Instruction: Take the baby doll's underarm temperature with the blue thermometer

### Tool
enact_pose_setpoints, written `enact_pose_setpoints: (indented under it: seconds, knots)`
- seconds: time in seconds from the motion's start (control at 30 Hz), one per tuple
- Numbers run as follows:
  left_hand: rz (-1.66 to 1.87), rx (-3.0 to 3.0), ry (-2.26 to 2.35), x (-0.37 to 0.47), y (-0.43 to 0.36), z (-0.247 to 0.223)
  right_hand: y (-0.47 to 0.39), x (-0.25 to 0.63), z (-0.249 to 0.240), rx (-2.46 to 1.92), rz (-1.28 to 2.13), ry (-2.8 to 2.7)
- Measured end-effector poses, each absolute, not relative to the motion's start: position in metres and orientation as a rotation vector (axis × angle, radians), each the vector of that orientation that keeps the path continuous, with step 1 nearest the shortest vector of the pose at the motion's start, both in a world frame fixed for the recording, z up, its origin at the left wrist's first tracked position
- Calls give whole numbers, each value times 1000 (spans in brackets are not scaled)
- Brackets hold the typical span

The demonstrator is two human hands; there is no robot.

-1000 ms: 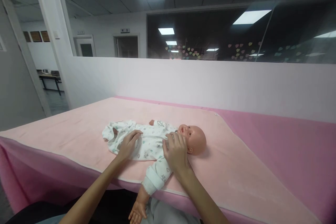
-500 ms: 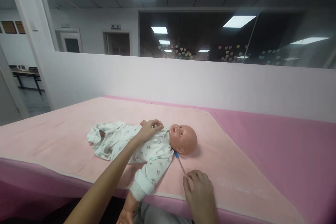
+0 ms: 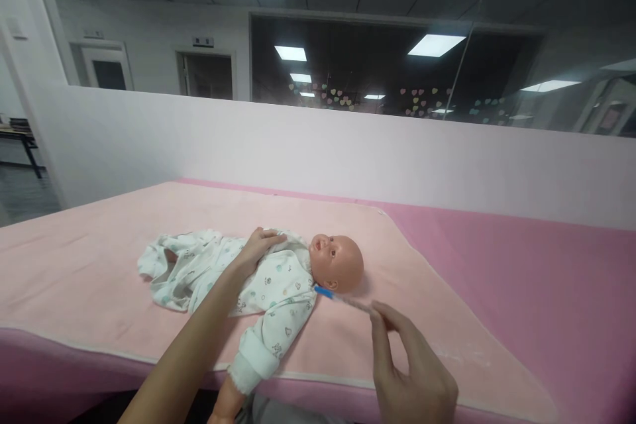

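Observation:
A baby doll [image 3: 338,264] lies on its back, its head to the right, in a white printed outfit [image 3: 283,281]. My left hand [image 3: 259,246] rests on the chest, fingers stretched along the cloth near the neckline. In a pinch of thumb and forefinger, my right hand [image 3: 410,358] holds the end of a thin, clear thermometer [image 3: 352,303]. Its blue end [image 3: 324,292] points left, beside the doll's neck and near shoulder. Whether that end touches the doll, I cannot tell. One doll arm hangs toward me over the table edge.
Under the doll spreads a peach mat [image 3: 99,278] with a pale border, over a pink surface [image 3: 536,265]. Behind it runs a low white wall [image 3: 348,152] with a window above. A dark-legged table [image 3: 22,142] stands at far left.
My right hand has lifted and shifted right, tilting the thermometer flatter, its blue end now clear of the neck fold. My left hand has slid slightly toward the doll's feet. The view has turned right.

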State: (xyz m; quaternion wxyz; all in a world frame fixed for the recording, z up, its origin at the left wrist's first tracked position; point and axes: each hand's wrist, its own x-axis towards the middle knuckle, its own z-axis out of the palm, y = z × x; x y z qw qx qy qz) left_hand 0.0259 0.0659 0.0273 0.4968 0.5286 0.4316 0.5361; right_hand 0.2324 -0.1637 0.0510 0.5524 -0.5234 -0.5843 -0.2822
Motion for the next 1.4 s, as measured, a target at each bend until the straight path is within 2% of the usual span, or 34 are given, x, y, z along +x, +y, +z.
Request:
enact_pose_setpoints:
  seconds: [0.17, 0.47, 0.67, 0.77, 0.87, 0.93, 1.0, 1.1, 1.4]
  knots:
    - [1329, 1101, 893, 24, 64, 26, -108, 203, 79, -1086, -605, -1604]
    - [1344, 1172, 810, 23, 54, 26, -4, 161, 78, -1740, -555, -2288]
    - [1291, 1181, 873, 23, 61, 23, 34, 144, 73, -1730, -624, -2391]
    - [1262, 1280, 1029, 9, 73, 29, 38, 140, 60, -1669, -674, -2413]
    - [1271, 1746, 1409, -3, 91, 38, 35, 138, 47, -1610, -744, -2408]
    - [1116, 2184, 1653, 0, 102, 42, 32, 137, 41, -1583, -781, -2407]
    - [801, 2513, 1781, 11, 112, 42, 31, 137, 38, -1564, -804, -2417]
    - [494, 2654, 1812, 32, 124, 36, 32, 137, 37, -1544, -817, -2451]
    - [436, 2565, 1924, 28, 116, 30, 31, 135, 40, -1586, -794, -2459]
